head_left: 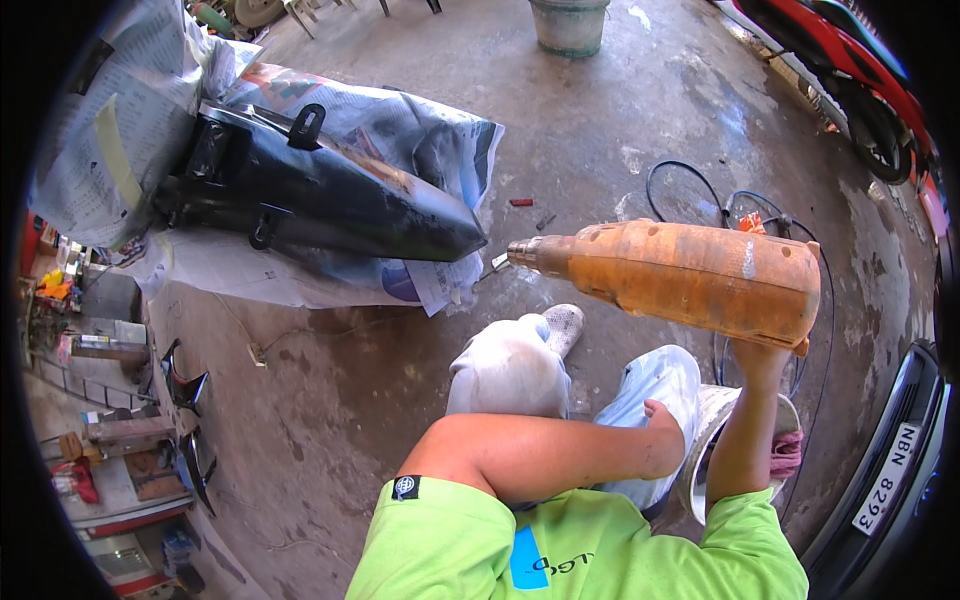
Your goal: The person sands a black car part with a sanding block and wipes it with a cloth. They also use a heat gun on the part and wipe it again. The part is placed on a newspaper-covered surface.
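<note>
My right hand (762, 362) is closed around the handle of a worn orange heat gun (690, 275), raised at the right. Its metal nozzle faces left, just short of the pointed end of a glossy black tapered part (340, 190) with slotted tabs. That part lies on newspaper (290, 280), and more newspaper with a strip of tape wraps its far left end. Bent across my lap, my left arm ends with my left hand (662, 438) against my right knee. One digit shows there; the other fingers are hidden.
A white bucket (703, 405) with a pink cloth (786, 455) stands by my right leg. Black cable (690, 168) loops over the stained concrete. Ahead is a grey bucket (570, 28). A red motorcycle (850, 50) and a dark car (880, 460) border the right; cluttered shelving (120, 430) is left.
</note>
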A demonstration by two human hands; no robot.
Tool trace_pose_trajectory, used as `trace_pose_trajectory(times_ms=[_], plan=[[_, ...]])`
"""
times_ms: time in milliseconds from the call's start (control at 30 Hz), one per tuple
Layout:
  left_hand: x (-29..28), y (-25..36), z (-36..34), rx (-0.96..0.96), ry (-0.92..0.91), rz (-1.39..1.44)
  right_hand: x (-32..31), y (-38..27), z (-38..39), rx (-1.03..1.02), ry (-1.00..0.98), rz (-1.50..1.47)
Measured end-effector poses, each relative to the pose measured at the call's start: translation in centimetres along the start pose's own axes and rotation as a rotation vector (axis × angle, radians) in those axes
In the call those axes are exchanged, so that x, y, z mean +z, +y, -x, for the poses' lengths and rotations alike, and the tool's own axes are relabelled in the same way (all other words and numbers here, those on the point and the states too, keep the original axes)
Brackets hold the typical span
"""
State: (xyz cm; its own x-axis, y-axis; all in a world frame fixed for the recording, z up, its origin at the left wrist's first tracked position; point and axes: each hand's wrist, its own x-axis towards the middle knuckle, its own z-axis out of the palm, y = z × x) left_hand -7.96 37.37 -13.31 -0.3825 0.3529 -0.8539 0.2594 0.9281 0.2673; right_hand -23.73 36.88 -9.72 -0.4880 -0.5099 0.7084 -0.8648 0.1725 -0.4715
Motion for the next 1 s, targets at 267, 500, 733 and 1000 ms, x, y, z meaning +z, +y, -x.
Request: trace_pose_trajectory(times_ms=[267, 500, 733, 1000], plan=[[0.4, 0.3, 0.0, 0.0, 0.015, 0.02, -0.6, -1.9, -1.6, 0.004, -0.208, -0.102], [0.2, 0.4, 0.0, -0.001, 0.024, 0.038, 0.7, -1.5, 0.6, 0.066, -0.096, -0.013], [0.2, 0.5, -1.2, -0.008, -0.06, -0.022, 3.1, -5.2, 0.0, 0.341, 0.099, -0.522], [-0.1, 0.5, -1.9, -0.017, -0.115, -0.06, 3.1, -5.4, -0.5, 0.652, 0.238, -1.21]])
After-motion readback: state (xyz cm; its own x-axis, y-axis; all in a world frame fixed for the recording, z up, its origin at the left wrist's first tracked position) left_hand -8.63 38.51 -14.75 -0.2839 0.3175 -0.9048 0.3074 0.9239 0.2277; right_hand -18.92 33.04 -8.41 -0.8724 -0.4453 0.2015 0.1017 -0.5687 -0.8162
